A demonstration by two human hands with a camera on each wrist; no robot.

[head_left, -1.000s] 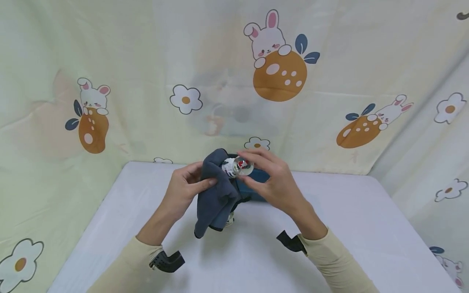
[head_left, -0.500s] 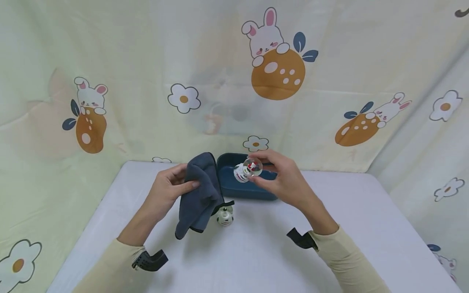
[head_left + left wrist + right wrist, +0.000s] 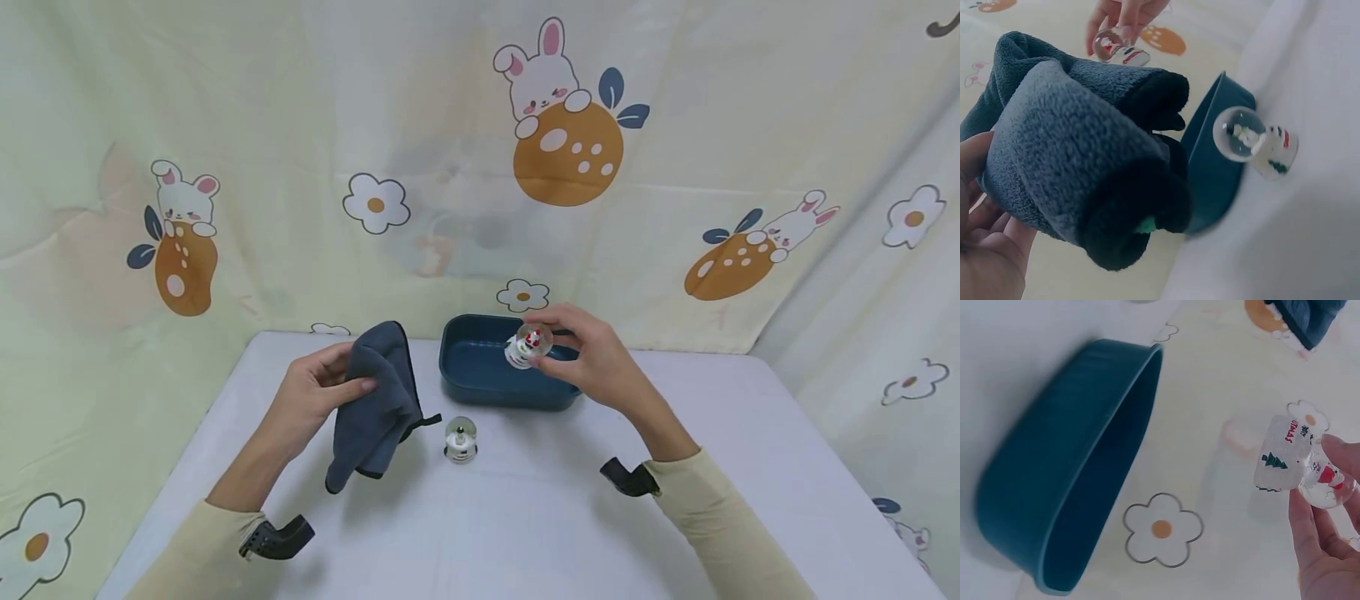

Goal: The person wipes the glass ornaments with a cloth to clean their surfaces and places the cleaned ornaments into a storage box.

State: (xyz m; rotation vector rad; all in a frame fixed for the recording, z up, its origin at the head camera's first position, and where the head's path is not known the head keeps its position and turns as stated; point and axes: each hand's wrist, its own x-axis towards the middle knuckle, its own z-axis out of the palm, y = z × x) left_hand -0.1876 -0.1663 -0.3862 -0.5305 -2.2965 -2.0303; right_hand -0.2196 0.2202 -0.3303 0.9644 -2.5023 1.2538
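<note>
My right hand [image 3: 592,346] pinches a small snow globe [image 3: 533,340] by its clear ball, with a red figure inside. In the right wrist view its white base [image 3: 1283,456], printed with a green tree and lettering, points away from the fingers. The globe is held above the blue bin [image 3: 510,398]. My left hand [image 3: 311,400] grips a blue-grey cloth [image 3: 378,392] with black edging between thumb and fingers; the cloth hangs down over the table. A second snow globe [image 3: 461,440] stands upright on the table in front of the bin, to the right of the cloth.
The white table [image 3: 525,517] ends at a hanging curtain [image 3: 450,100] printed with rabbits, fruit and flowers. Another curtain side runs along the right. A black wrist mount [image 3: 277,539] sticks out from the left sleeve, another mount [image 3: 630,478] from the right.
My hands have moved apart: the left carries the cloth left and slightly down, the right takes the snow globe right, away from the cloth. The bin and the standing globe have come into full sight.
</note>
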